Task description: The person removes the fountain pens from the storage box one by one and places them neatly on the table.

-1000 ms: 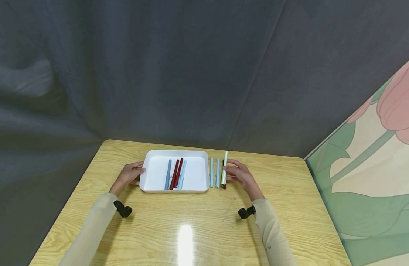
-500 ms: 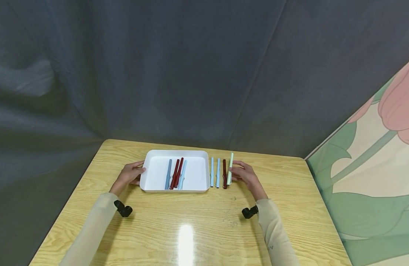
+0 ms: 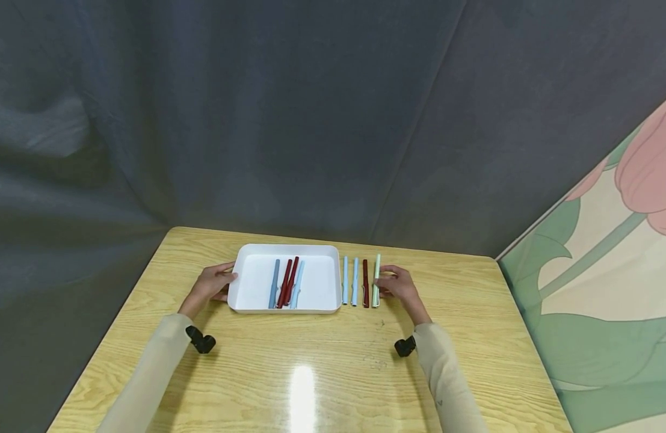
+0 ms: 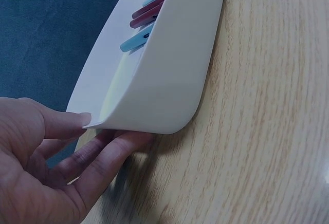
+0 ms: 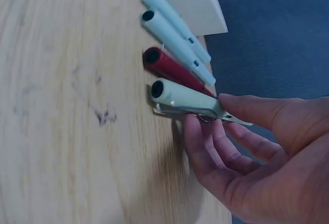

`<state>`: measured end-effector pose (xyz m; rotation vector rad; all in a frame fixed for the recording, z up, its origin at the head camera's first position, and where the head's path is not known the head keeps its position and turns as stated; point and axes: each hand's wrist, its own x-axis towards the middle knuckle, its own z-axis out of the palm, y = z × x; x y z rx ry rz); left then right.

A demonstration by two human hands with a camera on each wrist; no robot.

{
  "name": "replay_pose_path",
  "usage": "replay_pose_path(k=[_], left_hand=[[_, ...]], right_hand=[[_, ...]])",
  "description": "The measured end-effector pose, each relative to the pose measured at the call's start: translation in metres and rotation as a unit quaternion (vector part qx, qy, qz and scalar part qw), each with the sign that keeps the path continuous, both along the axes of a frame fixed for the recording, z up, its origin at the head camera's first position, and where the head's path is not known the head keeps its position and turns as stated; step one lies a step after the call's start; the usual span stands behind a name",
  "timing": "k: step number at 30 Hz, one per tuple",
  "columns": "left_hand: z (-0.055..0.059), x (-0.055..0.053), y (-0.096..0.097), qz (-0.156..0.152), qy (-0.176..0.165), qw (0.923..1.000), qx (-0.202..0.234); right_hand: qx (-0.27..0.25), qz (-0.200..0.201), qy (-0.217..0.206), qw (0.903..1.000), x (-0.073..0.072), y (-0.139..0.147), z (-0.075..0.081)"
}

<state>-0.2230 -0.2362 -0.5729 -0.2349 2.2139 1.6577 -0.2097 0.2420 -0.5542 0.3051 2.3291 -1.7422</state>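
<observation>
My left hand pinches the left end of a white tray, thumb at the rim and fingers beneath it. Inside the tray lie several pens: a grey-blue pen, two dark red pens and a light blue pen. To the tray's right, my right hand pinches a pale green pen between thumb and fingers, low over the wood. Just left of it in a row are a dark red pen and two light blue pens, roughly parallel.
The wooden table carries everything; its back edge runs close behind the tray and pens, against a dark grey curtain. A floral panel borders the right side. Small dark marks show on the wood before the pens.
My right hand has carried the pale green pen rightward from over the dark red pen and lowered it to that pen's right. The left hand and tray stay put.
</observation>
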Motion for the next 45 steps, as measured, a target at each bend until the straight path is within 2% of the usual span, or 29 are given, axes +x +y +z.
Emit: replay_pose_path(k=[7, 11, 15, 19, 26, 31, 35, 45], left_hand=[[0.003, 0.001, -0.001, 0.001, 0.001, 1.0000, -0.005], [0.004, 0.001, 0.000, 0.000, -0.001, 0.9999, -0.011], [0.004, 0.001, 0.001, -0.002, -0.004, 0.9999, -0.011], [0.003, 0.000, 0.001, 0.002, -0.002, 0.9999, -0.012], [0.000, -0.001, 0.000, 0.000, -0.005, 1.0000, -0.005], [0.000, -0.002, 0.001, -0.001, -0.002, 0.9999, -0.013], [-0.001, -0.003, 0.001, -0.004, -0.002, 0.9998, -0.018], [-0.002, -0.003, -0.001, -0.003, 0.002, 0.9997, -0.022]], right_hand=[[0.082, 0.011, -0.004, 0.9966, -0.007, -0.006, -0.006], [0.155, 0.020, 0.000, 0.9876, -0.011, -0.010, -0.004], [0.189, 0.024, -0.009, 0.9816, -0.012, -0.012, 0.000], [0.176, 0.024, -0.013, 0.9839, -0.010, -0.011, 0.001], [0.166, 0.004, 0.010, 0.9861, -0.005, -0.006, -0.001], [0.089, -0.028, -0.004, 0.9956, -0.005, -0.001, 0.001], [0.037, -0.044, -0.023, 0.9980, -0.005, 0.004, 0.005], [-0.002, -0.047, -0.038, 0.9982, -0.006, 0.004, 0.011]])
